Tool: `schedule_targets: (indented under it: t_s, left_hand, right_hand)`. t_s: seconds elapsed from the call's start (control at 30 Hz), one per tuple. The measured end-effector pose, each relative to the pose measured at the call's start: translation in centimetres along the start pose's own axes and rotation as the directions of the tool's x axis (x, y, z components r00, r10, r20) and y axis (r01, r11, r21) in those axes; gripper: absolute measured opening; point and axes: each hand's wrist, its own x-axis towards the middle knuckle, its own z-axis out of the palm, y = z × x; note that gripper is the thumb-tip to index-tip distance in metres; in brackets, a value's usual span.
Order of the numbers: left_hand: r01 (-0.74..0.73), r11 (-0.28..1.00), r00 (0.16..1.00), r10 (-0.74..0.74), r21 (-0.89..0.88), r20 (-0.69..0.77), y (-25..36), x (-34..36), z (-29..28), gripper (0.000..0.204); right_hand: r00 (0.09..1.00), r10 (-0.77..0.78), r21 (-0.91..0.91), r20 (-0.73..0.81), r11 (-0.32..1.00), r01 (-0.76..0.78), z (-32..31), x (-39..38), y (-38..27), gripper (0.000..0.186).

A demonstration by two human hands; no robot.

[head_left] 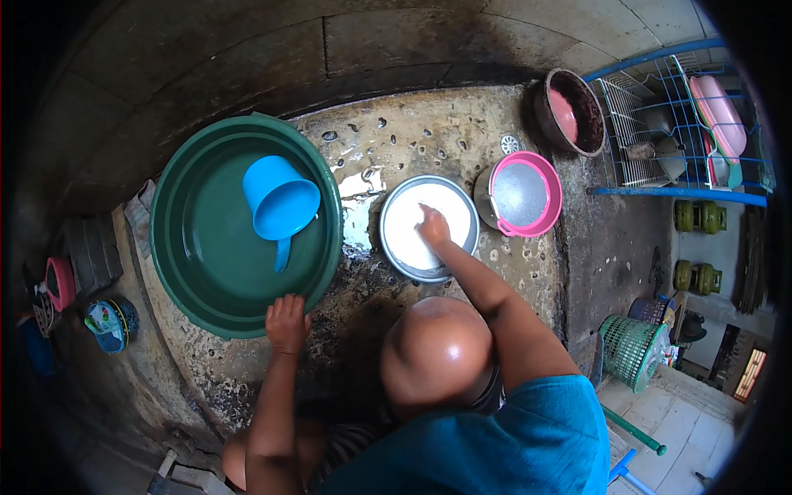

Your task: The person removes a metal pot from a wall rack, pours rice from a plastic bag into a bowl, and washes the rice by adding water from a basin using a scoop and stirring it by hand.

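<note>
My right hand (pixel 432 226) is down in the white contents (pixel 408 214) of a round metal bowl (pixel 469 252) in the middle; its fingers are curled and partly sunk, so what they hold is unclear. My left hand (pixel 288 324) grips the near rim of a large green basin (pixel 194 214). In that basin lies a blue dipper (pixel 272 194) with its handle toward me. Right of the metal bowl sit a pink-rimmed strainer (pixel 526 198) and a metal pot (pixel 487 204) beneath it.
A dark pot (pixel 549 120) stands at the back by a blue-framed dish rack (pixel 656 188) along the right. Green gas cylinders (pixel 699 216), a green mesh basket (pixel 627 351) and a small bucket (pixel 109 330) lie farther out. A wall (pixel 388 45) runs behind.
</note>
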Motion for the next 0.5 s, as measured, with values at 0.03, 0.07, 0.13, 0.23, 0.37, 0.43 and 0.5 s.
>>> schedule_targets:
  t_s: [0.03,0.07,0.13,0.23,0.37,0.43,0.5]
  left_hand:
    - [0.000,1.000,1.000,0.000,-0.013,-0.002,0.2,0.2,0.2,0.042]
    - [-0.003,1.000,1.000,0.002,-0.028,-0.005,0.5,0.6,0.4,0.043]
    - [0.019,1.000,1.000,-0.019,-0.003,0.025,-0.4,-0.3,0.0,0.045]
    - [0.023,1.000,0.999,-0.023,-0.003,0.038,-0.5,-0.8,-0.3,0.046]
    - [0.008,1.000,1.000,-0.007,-0.020,0.013,-0.2,-0.4,0.0,0.047]
    - [0.016,1.000,1.000,-0.015,-0.026,0.021,-0.2,-0.3,-0.1,0.046]
    - [0.016,0.999,1.000,-0.016,-0.036,0.020,-0.1,-0.1,-0.2,0.046]
  right_hand:
    - [0.964,0.266,0.230,-0.031,0.940,-0.252,0.3,0.6,0.0,0.050]
    - [0.858,0.514,0.448,-0.003,0.768,-0.459,0.3,0.9,0.3,0.048]
    - [0.793,0.536,0.912,0.289,0.098,-0.399,-0.5,-0.1,-2.8,0.039]
    - [0.755,0.438,0.839,0.488,0.003,-0.545,-4.9,-1.4,-5.1,0.035]
    - [0.776,0.537,0.848,0.331,0.191,-0.494,-8.8,-2.4,-6.6,0.040]
    - [0.810,0.473,0.840,0.348,0.227,-0.493,-10.3,-2.7,-6.5,0.041]
    - [0.820,0.490,0.841,0.296,0.274,-0.467,-10.8,-2.8,-6.1,0.038]
